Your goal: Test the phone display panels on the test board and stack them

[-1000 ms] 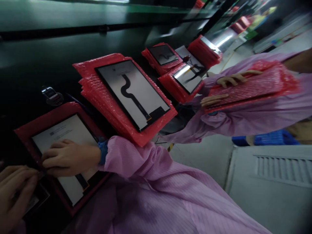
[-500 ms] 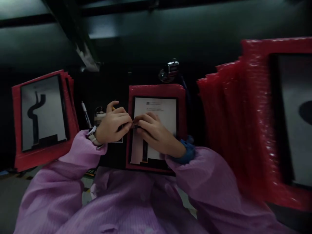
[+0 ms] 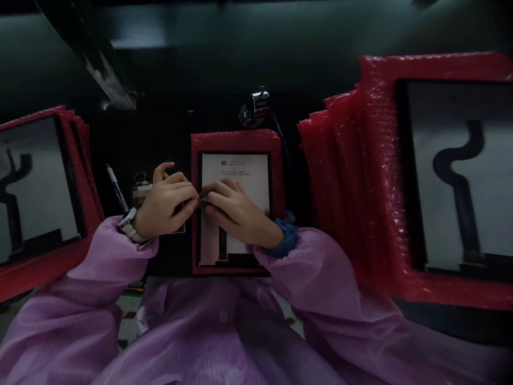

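A display panel (image 3: 252, 190) with a white back and dark border lies on a red bubble-wrap sheet (image 3: 232, 140) in front of me. Its black flex cable (image 3: 223, 245) runs up from the lower edge and passes under my right hand (image 3: 234, 211). That hand's fingers are bent and pinched round the cable's upper end. My left hand (image 3: 166, 206) is closed too, its fingertips meeting the right ones at the panel's left edge. Between them shows a small connector (image 3: 202, 203), mostly hidden. A small circuit board (image 3: 141, 191) lies partly behind my left hand, near a yellow bit (image 3: 165, 175).
Stacked red bubble-wrap sheets with a similar panel (image 3: 428, 214) stand at the right. Another panel (image 3: 44, 171) lies on red wrap at the left. A pen (image 3: 117, 188) rests left of the board. A metal tally counter (image 3: 257, 104) sits beyond the middle panel.
The whole view has shifted, so everything sits further left and more of the right panel shows. Both hands keep their pinch at the same spot on the panel's edge.
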Tool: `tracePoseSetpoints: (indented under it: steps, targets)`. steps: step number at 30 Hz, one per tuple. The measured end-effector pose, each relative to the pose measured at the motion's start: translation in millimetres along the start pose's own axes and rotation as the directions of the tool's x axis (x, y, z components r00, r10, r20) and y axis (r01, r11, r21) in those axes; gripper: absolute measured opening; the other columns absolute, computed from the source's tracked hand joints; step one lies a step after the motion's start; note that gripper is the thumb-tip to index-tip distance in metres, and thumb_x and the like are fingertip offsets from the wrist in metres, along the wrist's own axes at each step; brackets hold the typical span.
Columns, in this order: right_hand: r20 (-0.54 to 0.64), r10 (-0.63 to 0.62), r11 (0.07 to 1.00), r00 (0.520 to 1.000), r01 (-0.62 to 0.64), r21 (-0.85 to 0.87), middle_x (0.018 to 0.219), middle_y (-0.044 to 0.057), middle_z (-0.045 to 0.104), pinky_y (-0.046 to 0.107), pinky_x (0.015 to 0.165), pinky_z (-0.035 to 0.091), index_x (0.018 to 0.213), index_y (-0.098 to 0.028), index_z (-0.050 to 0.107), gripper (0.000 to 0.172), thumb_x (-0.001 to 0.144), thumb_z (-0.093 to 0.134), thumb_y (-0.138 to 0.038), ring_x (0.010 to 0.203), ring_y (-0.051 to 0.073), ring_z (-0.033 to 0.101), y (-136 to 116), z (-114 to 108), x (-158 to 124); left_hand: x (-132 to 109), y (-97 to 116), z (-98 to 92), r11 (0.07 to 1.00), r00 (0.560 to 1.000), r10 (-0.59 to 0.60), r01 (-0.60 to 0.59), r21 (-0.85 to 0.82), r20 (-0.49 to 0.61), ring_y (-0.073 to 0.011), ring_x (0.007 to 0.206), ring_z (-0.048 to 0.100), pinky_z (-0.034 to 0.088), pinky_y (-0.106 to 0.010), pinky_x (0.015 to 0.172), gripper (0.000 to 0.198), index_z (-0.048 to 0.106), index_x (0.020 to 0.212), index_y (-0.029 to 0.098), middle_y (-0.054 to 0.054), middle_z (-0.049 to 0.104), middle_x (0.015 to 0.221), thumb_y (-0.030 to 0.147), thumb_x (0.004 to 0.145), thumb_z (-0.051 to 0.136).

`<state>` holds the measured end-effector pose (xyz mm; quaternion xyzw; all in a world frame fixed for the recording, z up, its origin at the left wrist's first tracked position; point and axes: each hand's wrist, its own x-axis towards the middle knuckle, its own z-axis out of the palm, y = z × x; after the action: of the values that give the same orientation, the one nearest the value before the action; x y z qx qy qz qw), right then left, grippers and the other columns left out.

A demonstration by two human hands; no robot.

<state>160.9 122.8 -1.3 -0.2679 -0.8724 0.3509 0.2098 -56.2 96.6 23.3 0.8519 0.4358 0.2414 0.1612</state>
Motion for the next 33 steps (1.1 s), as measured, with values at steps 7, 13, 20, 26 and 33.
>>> tracePoseSetpoints:
  steps: [7,13,20,26,33]
  targets:
    - [0.01,0.008,1.0,1.0,-0.008,0.002,0.116,0.009,0.065,0.046,0.1,0.037,0.095,-0.02,0.059,0.022,0.104,0.039,-0.026,0.112,0.025,0.047,0,0,1,1,1,1.1,0.998,1.0,0.019,-0.02,0.054,0.025,-0.0181,0.078,0.061,0.028,-0.051,0.115,0.024,0.062,0.082,0.021,0.001,0.069,0.074,0.022,0.099,0.045]
    - [0.024,0.005,1.0,1.0,-0.005,0.024,0.118,0.009,0.065,0.045,0.101,0.037,0.099,-0.018,0.061,0.023,0.106,0.041,-0.028,0.112,0.024,0.047,4,-1,3,1,-3,-1.5,0.993,0.996,0.084,-0.086,0.078,0.028,-0.0183,0.078,0.063,0.028,-0.05,0.116,0.018,0.06,0.085,0.022,0.002,0.069,0.076,0.021,0.099,0.049]
    - [0.111,-0.022,0.985,0.994,0.041,-0.169,0.129,0.009,0.064,0.043,0.104,0.038,0.106,-0.017,0.065,0.025,0.106,0.045,-0.033,0.117,0.025,0.048,3,-8,15,0,-19,-10.1,0.988,0.991,0.13,-0.131,0.075,0.026,-0.0198,0.08,0.067,0.028,-0.053,0.117,0.011,0.064,0.087,0.024,0.003,0.071,0.077,0.023,0.096,0.059]
    - [0.122,-0.025,0.955,0.992,0.06,-0.29,0.134,0.008,0.06,0.041,0.106,0.038,0.112,-0.019,0.063,0.029,0.108,0.041,-0.036,0.121,0.024,0.049,5,-15,23,4,-36,-10.4,0.984,0.984,0.173,-0.17,0.053,-0.051,-0.0219,0.079,0.07,0.032,-0.056,0.118,0.007,0.069,0.091,0.029,0.004,0.076,0.083,0.024,0.093,0.063]
    - [0.097,-0.054,0.94,0.994,0.083,-0.332,0.126,0.008,0.061,0.039,0.102,0.041,0.113,-0.022,0.062,0.025,0.107,0.043,-0.038,0.119,0.024,0.051,4,-15,24,6,-41,-10.8,0.986,0.985,0.162,-0.16,0.047,-0.054,-0.0224,0.079,0.071,0.032,-0.056,0.118,0.008,0.07,0.091,0.03,0.003,0.076,0.083,0.025,0.092,0.064]
